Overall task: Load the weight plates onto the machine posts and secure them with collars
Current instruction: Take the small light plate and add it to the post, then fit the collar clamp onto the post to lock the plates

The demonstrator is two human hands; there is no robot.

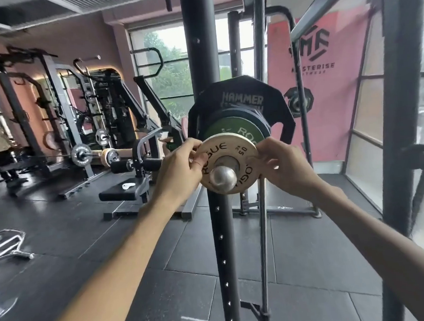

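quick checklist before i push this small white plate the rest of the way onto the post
1. Grip: left hand and right hand hold opposite edges of the white plate: ok.
2. Plate on the post: the steel post end pokes through the centre hole: ok.
3. Seated against the green plate behind: contact is hidden from this angle: cannot tell.
4. Fingers out of the pinch zone: fingers of both hands curl round the rim toward the green plate: not ok.
5. Collar ready: none visible on the post or in either hand: cannot tell.
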